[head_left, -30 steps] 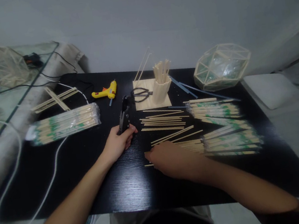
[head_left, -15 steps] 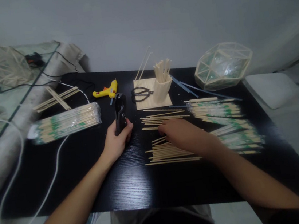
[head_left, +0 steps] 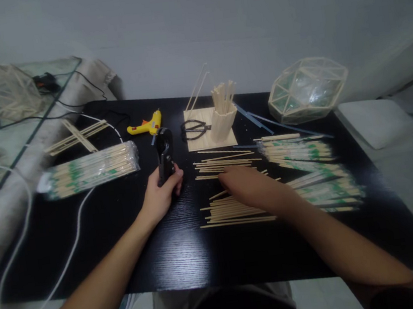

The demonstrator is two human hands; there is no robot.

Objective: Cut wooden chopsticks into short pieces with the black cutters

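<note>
My left hand (head_left: 161, 191) is wrapped round the handles of a black hand cutter (head_left: 165, 152) with a curved head, held upright above the table. My right hand (head_left: 238, 180) reaches in from the right with its fingers pinched together over loose bamboo sticks. A stick end (head_left: 264, 172) shows beyond it, and the pinched part is hidden beneath the hand. One group of sticks (head_left: 226, 163) lies just behind my right hand. A second, denser row of sticks (head_left: 232, 211) lies nearer to me.
A bamboo stick holder (head_left: 223, 124) and black scissors (head_left: 195, 129) are on a wooden board (head_left: 194, 146). Around them lie a yellow glue gun (head_left: 145, 126), bagged sticks (head_left: 94, 169), more packs (head_left: 325, 187), a geometric stick frame (head_left: 308, 90) and a white cable (head_left: 80, 219).
One stick of the pair left of my right hand no longer shows there, and stick ends now show to the hand's right. My left hand stays nearly still with the cutter.
</note>
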